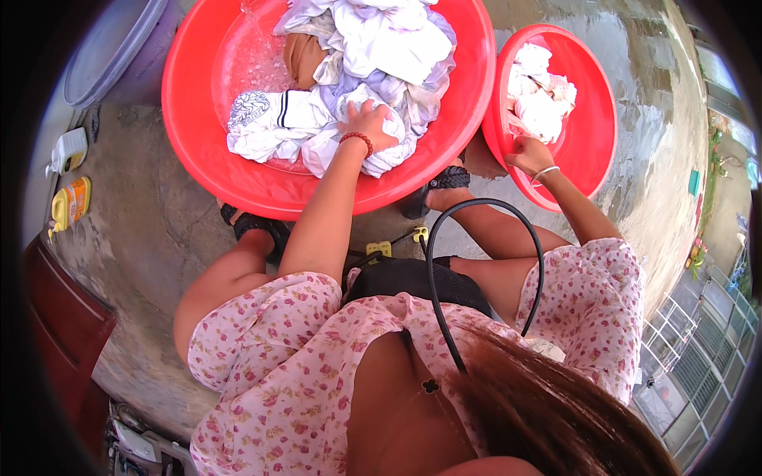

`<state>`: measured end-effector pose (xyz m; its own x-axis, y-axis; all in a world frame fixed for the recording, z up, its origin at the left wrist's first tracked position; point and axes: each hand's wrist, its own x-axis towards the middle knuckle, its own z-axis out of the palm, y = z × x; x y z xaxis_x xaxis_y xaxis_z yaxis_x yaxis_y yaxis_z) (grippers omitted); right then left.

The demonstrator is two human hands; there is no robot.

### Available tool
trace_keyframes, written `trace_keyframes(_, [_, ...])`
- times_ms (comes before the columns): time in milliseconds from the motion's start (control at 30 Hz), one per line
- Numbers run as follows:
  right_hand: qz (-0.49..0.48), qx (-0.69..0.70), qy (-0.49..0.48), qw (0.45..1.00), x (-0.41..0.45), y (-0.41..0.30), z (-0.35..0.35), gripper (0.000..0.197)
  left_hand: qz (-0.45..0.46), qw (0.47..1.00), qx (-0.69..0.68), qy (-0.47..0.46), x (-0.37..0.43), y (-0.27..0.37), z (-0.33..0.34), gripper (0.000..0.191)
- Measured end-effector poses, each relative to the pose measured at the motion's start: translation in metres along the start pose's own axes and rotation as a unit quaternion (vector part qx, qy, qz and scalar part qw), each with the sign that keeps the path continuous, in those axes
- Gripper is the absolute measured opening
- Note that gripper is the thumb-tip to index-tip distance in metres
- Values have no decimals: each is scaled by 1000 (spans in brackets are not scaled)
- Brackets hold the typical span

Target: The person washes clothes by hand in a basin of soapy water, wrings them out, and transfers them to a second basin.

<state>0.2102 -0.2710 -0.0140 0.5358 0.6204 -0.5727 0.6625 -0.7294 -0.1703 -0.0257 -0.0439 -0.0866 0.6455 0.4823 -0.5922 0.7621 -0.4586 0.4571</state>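
My left hand (370,128), with a red beaded bracelet at the wrist, rests with spread fingers on a bunched white garment (381,159) in a large red plastic basin (196,77). Around it lie more white and pale lilac clothes (387,41), a brown cloth (305,59) and a white piece with black stripes and a patterned end (277,118). My right hand (530,156), wearing a pale bangle, is curled at the near left side of a smaller red basin (586,149). Its fingers are beside white and pinkish wet-looking clothes (539,101); whether they grip cloth or the rim is unclear.
Foamy water (256,65) shows in the large basin's left part. A grey plastic tub (119,53) stands at upper left. A white jug (70,150) and a yellow bottle (70,202) are on the concrete floor (143,178). A black cable (431,262) loops before my lap.
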Motion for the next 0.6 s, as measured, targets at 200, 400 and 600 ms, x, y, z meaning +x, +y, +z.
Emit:
trace_keyframes(200, [55, 273, -131, 952, -2, 14, 14, 26, 11, 1000, -3, 3, 3, 1, 4, 51])
trace_keyframes(400, [94, 504, -261, 818, 0, 6, 3, 24, -6, 1000, 13, 7, 2, -6, 1, 50])
trace_keyframes(600, [-113, -50, 17, 992, 69, 36, 13, 39, -14, 1000, 7, 17, -1, -6, 2, 48])
